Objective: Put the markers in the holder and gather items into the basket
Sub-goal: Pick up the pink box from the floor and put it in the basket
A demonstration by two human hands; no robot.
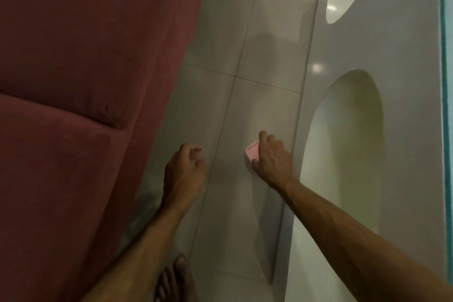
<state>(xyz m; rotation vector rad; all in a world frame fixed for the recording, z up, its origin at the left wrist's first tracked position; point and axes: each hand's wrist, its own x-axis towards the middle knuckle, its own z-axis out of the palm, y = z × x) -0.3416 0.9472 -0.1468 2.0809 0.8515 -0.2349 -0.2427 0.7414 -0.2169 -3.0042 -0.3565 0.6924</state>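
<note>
A small pink object [252,151] lies on the white tiled floor [235,110], and my right hand [272,158] is on top of it, with the thumb at its near edge and the fingers over its far side. Most of the pink object is hidden under the hand. My left hand [183,170] hangs above the floor to the left with loosely curled fingers and holds nothing. No markers, holder or basket are in view.
A dark red sofa [81,95] fills the left side, its edge close to my left hand. A white table base [362,130] with arched openings stands on the right. My bare foot [171,279] is at the bottom.
</note>
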